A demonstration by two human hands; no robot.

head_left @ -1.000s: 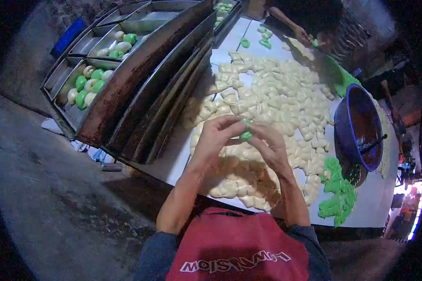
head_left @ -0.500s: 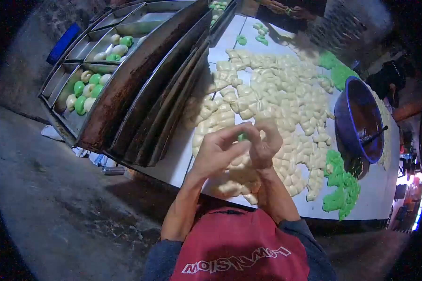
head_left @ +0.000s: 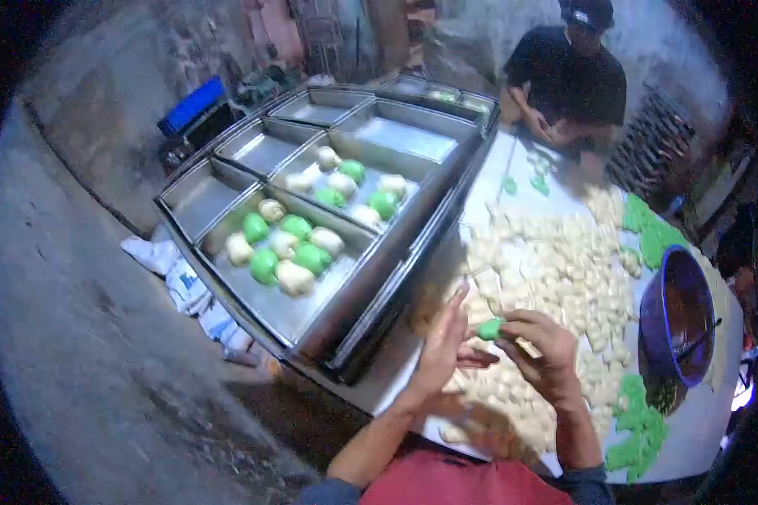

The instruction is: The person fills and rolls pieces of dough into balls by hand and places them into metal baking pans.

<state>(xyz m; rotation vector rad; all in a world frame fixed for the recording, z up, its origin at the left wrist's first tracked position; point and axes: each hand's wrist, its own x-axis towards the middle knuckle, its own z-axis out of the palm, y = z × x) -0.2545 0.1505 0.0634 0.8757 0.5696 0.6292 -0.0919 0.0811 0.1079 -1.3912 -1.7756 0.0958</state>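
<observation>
Between my hands is a small green dough ball (head_left: 489, 329). The fingertips of my right hand (head_left: 544, 349) pinch it from the right. Beside its left side my left hand (head_left: 446, 345) is spread, palm facing the ball. Below both hands, many cream dough pieces (head_left: 564, 278) cover the white table (head_left: 686, 454). Green dough (head_left: 638, 433) lies at the near right, and another green patch (head_left: 653, 236) lies farther back. Left of my hands, a stack of metal trays (head_left: 312, 316) holds green and cream balls in two compartments.
A purple basin (head_left: 648, 328) containing a dark-handled tool stands at the table's right. Across the table a person in black (head_left: 577, 84) holds their hands together. White bags (head_left: 189, 290) lie on the floor left of the trays. A blue object (head_left: 192, 105) is behind them.
The view has tilted up and swung left, showing more of the trays and the other person. My hands have moved apart; my left hand has opened, and the green dough is in my right fingers.
</observation>
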